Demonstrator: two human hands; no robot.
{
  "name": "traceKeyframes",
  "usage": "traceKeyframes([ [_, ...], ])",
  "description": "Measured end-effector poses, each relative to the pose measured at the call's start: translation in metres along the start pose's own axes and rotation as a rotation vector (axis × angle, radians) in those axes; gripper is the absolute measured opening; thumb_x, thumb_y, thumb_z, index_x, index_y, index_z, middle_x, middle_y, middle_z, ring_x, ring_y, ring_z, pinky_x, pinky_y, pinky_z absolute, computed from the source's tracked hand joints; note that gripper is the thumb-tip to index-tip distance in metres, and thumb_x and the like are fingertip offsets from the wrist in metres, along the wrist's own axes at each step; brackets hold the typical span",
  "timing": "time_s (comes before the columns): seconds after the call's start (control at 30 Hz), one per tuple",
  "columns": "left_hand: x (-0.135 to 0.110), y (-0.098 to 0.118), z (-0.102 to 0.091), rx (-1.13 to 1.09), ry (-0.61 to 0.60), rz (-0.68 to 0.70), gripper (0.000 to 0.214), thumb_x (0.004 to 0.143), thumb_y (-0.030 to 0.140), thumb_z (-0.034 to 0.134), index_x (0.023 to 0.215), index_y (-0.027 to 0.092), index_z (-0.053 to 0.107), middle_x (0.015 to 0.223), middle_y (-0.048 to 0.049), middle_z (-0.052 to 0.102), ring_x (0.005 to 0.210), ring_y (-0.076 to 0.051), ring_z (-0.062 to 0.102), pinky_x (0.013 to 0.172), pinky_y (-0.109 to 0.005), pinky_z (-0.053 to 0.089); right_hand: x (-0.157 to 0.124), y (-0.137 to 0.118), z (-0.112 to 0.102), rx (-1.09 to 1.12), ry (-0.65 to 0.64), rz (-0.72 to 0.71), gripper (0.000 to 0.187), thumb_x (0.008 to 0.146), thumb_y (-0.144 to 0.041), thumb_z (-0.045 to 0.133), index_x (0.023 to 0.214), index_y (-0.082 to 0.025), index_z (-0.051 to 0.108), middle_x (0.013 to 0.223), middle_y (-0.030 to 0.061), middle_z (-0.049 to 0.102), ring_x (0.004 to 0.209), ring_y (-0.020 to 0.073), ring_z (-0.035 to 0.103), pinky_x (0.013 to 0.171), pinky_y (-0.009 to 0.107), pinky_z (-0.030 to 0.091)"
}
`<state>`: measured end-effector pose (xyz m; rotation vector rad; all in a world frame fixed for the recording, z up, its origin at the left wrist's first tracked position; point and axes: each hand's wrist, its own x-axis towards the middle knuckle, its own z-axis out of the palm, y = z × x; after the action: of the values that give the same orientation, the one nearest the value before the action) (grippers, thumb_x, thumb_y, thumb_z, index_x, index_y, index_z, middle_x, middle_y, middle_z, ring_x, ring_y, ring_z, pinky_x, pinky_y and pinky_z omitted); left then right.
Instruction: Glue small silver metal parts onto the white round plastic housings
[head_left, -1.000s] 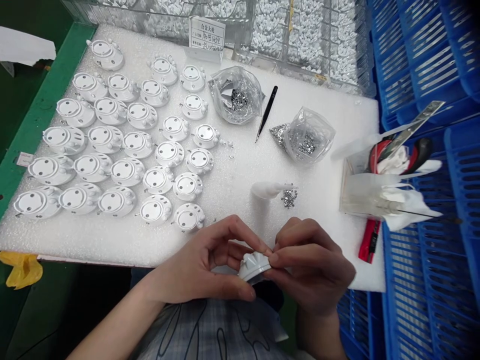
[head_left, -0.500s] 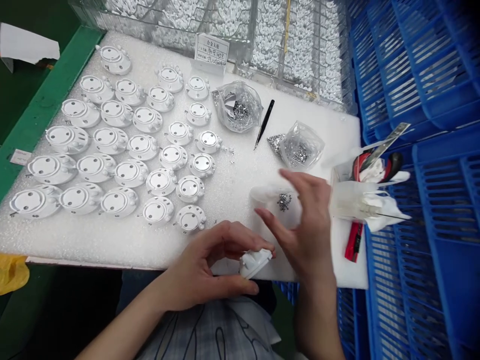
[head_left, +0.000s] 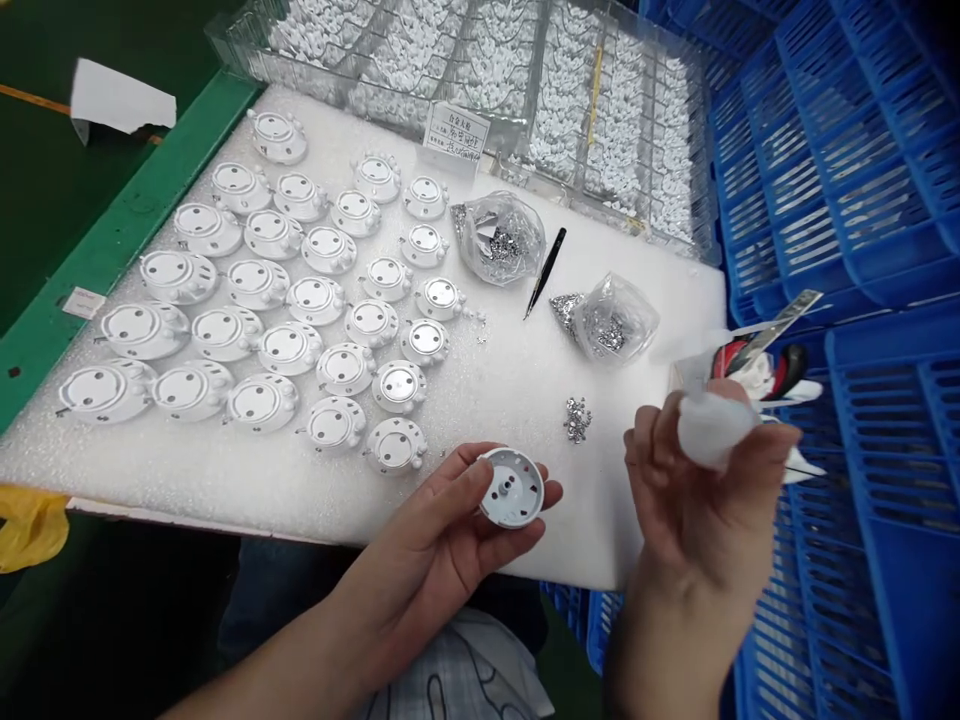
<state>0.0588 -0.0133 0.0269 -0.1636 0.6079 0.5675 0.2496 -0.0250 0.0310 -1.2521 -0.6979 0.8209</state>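
Observation:
Between the fingers and thumb of my left hand (head_left: 450, 530) is a small round white plastic shell (head_left: 513, 490). Its hollow inner side faces up, showing a central post and several small holes. My right hand (head_left: 697, 480) is wrapped round a translucent white plastic bottle (head_left: 714, 428), held up at the right above the table; its end faces me and the rest is partly hidden by fingers. A small pile of shiny metal bits (head_left: 577, 419) lies on the white foam sheet (head_left: 517, 400) between the hands. Rows of similar white shells (head_left: 262, 402) lie to the left, their flat faces up.
Two clear bags of metal bits, one at the back (head_left: 501, 240) and one nearer (head_left: 611, 320), flank black tweezers (head_left: 546, 272). Behind them stands a compartmented clear tray (head_left: 517, 110) of white parts. Blue crates (head_left: 900, 400) and a tool holder with red-black scissors (head_left: 791, 370) stand right.
My right hand has picked up the translucent bottle from beside the metal bits and moved right with it. My left hand has turned the shell so its inside faces up. The view has shifted.

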Motion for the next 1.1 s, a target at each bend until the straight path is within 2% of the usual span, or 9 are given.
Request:
traceKeyframes([
  [0.13,0.002,-0.002,0.002,0.008,0.026,0.011,0.008,0.094,0.021,0.075,0.098,0.016,0.07,0.098,-0.0048,0.082,0.099,-0.017,0.08,0.081,-0.021,0.064,0.005,0.004,0.014,-0.003,0.132,0.002,0.053,0.077,-0.071,0.074,0.076,-0.022,0.056,0.066,-0.0072,0.041,0.05,0.0076,0.035,0.044,0.024,0.026],
  [0.2,0.002,-0.002,0.003,0.021,0.031,0.011,0.006,0.096,0.02,0.073,0.098,0.016,0.07,0.099,-0.0053,0.082,0.099,-0.017,0.08,0.082,-0.022,0.064,0.003,0.008,0.018,-0.063,0.158,-0.138,0.052,0.081,-0.067,0.072,0.069,-0.022,0.049,0.063,-0.0075,0.035,0.049,0.0085,0.032,0.046,0.027,0.023],
  [0.33,0.002,-0.002,0.004,0.038,0.051,0.02,0.004,0.097,0.019,0.072,0.098,0.016,0.068,0.099,-0.0045,0.082,0.098,-0.017,0.08,0.082,-0.022,0.064,-0.006,0.015,0.016,-0.215,0.19,-0.537,0.051,0.083,-0.044,0.074,0.054,-0.021,0.038,0.053,-0.0066,0.027,0.048,0.01,0.031,0.05,0.031,0.023],
  [0.43,0.001,-0.003,0.006,0.052,0.057,0.022,0.005,0.098,0.02,0.07,0.099,0.016,0.068,0.098,-0.0044,0.082,0.099,-0.017,0.08,0.082,-0.022,0.064,-0.011,0.018,0.01,-0.366,0.086,-0.664,0.055,0.092,-0.041,0.063,0.049,-0.02,0.036,0.049,-0.005,0.03,0.047,0.0102,0.033,0.052,0.032,0.024],
  [0.5,0.001,-0.004,0.006,0.061,0.049,0.026,0.004,0.099,0.02,0.069,0.099,0.016,0.067,0.098,-0.0041,0.082,0.1,-0.017,0.08,0.083,-0.022,0.064,-0.013,0.018,0.006,-0.456,0.011,-0.676,0.054,0.095,-0.04,0.061,0.049,-0.02,0.039,0.048,-0.0046,0.031,0.046,0.0106,0.034,0.052,0.033,0.024],
  [0.7,0.001,-0.004,0.005,0.063,0.035,0.03,0.009,0.098,0.021,0.07,0.103,0.016,0.064,0.098,-0.0041,0.082,0.101,-0.017,0.079,0.083,-0.023,0.064,-0.015,0.016,0.008,-0.566,-0.048,-0.735,0.051,0.094,-0.035,0.062,0.053,-0.021,0.035,0.049,-0.0044,0.03,0.046,0.0122,0.035,0.053,0.034,0.025],
  [0.93,0.001,-0.005,0.006,0.092,0.047,0.036,0.009,0.099,0.021,0.069,0.104,0.017,0.062,0.098,-0.0038,0.081,0.101,-0.016,0.079,0.084,-0.023,0.063,-0.02,0.015,0.013,-0.596,-0.022,-0.619,0.05,0.096,-0.041,0.06,0.056,-0.023,0.034,0.051,-0.0029,0.03,0.048,0.0142,0.03,0.055,0.034,0.026],
  [1.1,0.0,-0.004,0.006,0.098,0.05,0.032,0.009,0.1,0.022,0.068,0.104,0.017,0.063,0.099,-0.0037,0.08,0.101,-0.016,0.078,0.085,-0.024,0.063,-0.021,0.016,0.013,-0.574,0.002,-0.605,0.052,0.096,-0.044,0.059,0.055,-0.024,0.035,0.05,-0.003,0.028,0.048,0.0147,0.029,0.055,0.034,0.024],
])
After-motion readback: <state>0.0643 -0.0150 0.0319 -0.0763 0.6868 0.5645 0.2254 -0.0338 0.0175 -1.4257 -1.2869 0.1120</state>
